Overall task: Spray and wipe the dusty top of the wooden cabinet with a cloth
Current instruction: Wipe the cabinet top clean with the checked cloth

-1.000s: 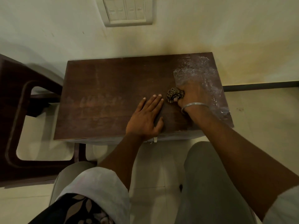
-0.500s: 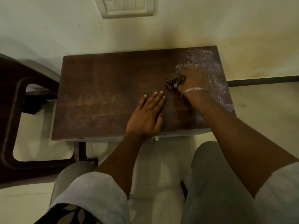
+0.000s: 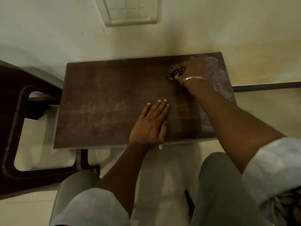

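The wooden cabinet (image 3: 105,82) stands against a pale wall (image 3: 211,30), its dark top seen from above and filling the middle of the view. The right hand (image 3: 193,70) is near the far right corner of the top, its fingers curled tight round a bunched, dark patterned cloth (image 3: 175,71) that it presses onto the wood; the cloth sticks out on the hand's left side. A thin metal bracelet (image 3: 193,79) sits on that wrist. Just to the right of the hand, a whitish, streaky film (image 3: 219,82) runs along the right edge of the top down toward the front corner, partly hidden by the right forearm that crosses over it. A paler smudged patch (image 3: 104,108) shows on the left half of the top. The left hand (image 3: 150,123) lies flat, palm down, near the front edge, fingers straight and close together, holding nothing. A small white tab (image 3: 160,146) pokes out below the front edge beside that wrist. On the wall above the cabinet is a white switch plate (image 3: 130,10). A dark strip (image 3: 267,86) runs along the foot of the wall to the right. To the left, close beside the cabinet, stands a dark wooden frame (image 3: 11,128) with a rounded opening. Below, grey trouser legs (image 3: 216,193) and a light sleeve (image 3: 273,168) show over the pale floor (image 3: 162,168).
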`<state>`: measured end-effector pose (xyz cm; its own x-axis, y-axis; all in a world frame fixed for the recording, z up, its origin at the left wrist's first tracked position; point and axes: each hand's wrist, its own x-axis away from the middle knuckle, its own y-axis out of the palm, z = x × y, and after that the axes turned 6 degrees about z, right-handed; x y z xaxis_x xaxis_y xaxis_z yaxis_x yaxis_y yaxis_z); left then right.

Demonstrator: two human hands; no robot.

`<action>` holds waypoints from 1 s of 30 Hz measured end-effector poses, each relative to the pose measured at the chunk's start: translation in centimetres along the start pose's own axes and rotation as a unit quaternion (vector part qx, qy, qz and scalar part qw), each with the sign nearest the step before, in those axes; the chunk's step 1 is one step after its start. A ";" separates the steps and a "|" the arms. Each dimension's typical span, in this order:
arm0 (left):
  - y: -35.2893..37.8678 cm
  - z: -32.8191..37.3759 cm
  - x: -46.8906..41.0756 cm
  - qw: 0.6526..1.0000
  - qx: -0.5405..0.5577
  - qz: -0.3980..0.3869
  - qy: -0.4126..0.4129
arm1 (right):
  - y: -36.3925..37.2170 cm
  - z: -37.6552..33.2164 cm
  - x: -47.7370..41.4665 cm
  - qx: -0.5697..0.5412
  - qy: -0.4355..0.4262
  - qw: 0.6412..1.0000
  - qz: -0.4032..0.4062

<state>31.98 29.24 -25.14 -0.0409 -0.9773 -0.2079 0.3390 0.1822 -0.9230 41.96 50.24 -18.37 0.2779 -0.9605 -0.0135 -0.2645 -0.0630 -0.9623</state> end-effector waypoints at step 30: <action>-0.1 -0.1 -0.1 1.000 -0.016 -0.017 -0.011 | 0.1 1.1 -5.8 -0.032 -0.027 0.999 0.026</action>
<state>31.88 29.32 -25.03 -0.0314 -0.9849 -0.1702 0.3070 0.1525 -0.9394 41.38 56.07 -18.74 0.3121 -0.9467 -0.0792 -0.3382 -0.0328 -0.9405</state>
